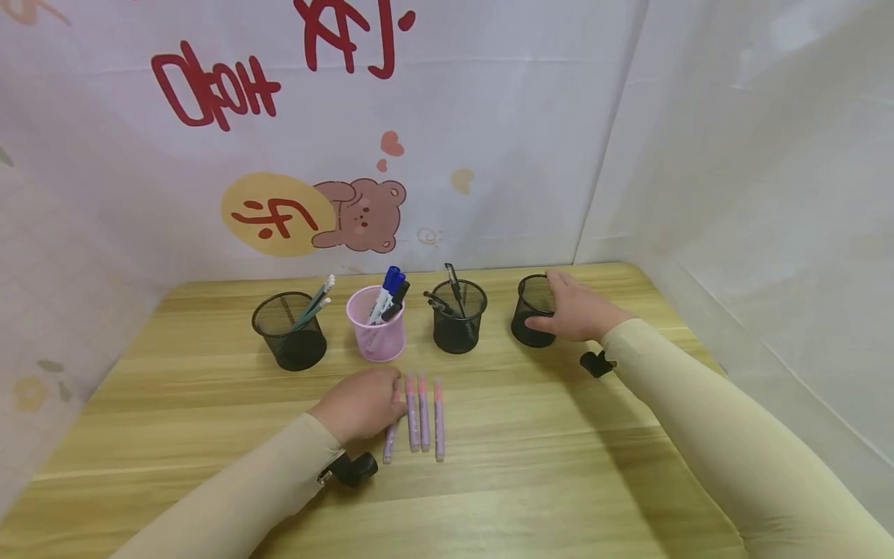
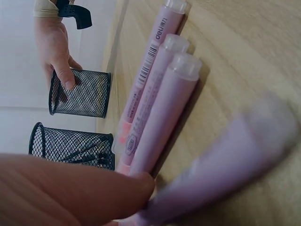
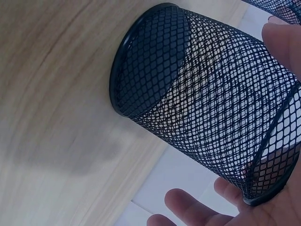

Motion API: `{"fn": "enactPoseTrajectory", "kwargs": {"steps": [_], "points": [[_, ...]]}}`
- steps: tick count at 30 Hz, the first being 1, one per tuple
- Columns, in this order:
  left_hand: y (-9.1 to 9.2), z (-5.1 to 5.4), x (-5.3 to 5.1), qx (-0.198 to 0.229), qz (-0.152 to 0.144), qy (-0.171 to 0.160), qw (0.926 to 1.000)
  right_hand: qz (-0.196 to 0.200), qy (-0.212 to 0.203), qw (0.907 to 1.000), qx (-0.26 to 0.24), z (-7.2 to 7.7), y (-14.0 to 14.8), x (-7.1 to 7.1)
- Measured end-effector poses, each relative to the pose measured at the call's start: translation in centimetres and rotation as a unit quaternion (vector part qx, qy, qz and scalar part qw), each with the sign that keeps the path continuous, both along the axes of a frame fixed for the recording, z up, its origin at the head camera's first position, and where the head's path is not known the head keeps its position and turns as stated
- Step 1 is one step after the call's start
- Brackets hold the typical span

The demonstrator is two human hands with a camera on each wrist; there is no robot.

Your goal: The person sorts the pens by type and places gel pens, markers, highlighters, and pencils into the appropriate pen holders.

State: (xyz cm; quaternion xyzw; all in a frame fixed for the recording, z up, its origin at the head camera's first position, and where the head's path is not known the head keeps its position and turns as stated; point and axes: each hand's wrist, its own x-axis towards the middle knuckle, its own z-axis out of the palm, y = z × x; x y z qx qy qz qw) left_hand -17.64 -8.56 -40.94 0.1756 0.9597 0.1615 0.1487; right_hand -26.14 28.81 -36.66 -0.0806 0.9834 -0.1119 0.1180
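My left hand [image 1: 362, 404] pinches a lilac highlighter [image 1: 389, 444] near its pink end, low over the table. In the left wrist view that highlighter [image 2: 230, 160] is blurred and angled away from the others, the thumb lying across it. Three more lilac highlighters [image 1: 424, 423] lie side by side just right of this hand. At the back right, my right hand [image 1: 583, 309] holds a black mesh pen cup [image 1: 525, 317] around its upper part, thumb on one side and fingers on the other. No pens show through its mesh [image 3: 211, 94] in the right wrist view.
Left of the held cup stand a black mesh cup [image 1: 457, 335] with black pens, a pink cup [image 1: 380, 341] with blue and black markers, and another black cup [image 1: 300, 349] with dark green pencils. A printed cloth [image 1: 503, 155] hangs behind the wooden table [image 1: 531, 481].
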Motion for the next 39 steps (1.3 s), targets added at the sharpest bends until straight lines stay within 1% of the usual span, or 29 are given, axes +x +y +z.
{"fn": "enactPoseTrajectory", "kwargs": {"steps": [6, 11, 16, 21, 24, 27, 32, 34, 39], "points": [[0.0, 0.1, -0.1, -0.001, 0.009, 0.003, 1.0, 0.005, 0.001, 1.0, 0.003, 0.1, -0.1, -0.1], [-0.2, 0.0, -0.4, 0.003, 0.021, -0.003, 0.9998, 0.003, -0.003, 1.0, -0.001, 0.2, -0.1, 0.1], [-0.3, -0.2, -0.6, 0.005, 0.02, -0.001, 0.9998, -0.005, -0.008, 0.9999, -0.007, 0.1, 0.0, 0.2], [-0.5, -0.2, -0.7, 0.024, 0.03, -0.009, 0.9992, -0.008, -0.007, 0.9999, -0.009, -0.2, 0.2, 0.2], [-0.5, 0.0, -0.7, 0.037, 0.034, -0.005, 0.9987, -0.006, -0.003, 1.0, -0.007, -0.3, 0.2, 0.2], [-0.4, 0.3, -0.6, 0.048, 0.039, 0.004, 0.9981, -0.005, -0.003, 1.0, -0.006, -0.3, 0.2, 0.3], [-0.2, 1.1, -0.4, 0.078, 0.053, -0.001, 0.9956, -0.005, -0.004, 1.0, -0.003, -0.1, 0.1, 0.3], [-0.1, 1.5, -0.2, 0.092, 0.055, 0.002, 0.9943, -0.005, -0.004, 1.0, -0.003, -0.1, 0.0, 0.3], [0.0, 2.3, -0.1, 0.118, 0.041, 0.046, 0.9911, -0.003, -0.002, 1.0, -0.003, 0.0, -0.1, 0.1]]}}
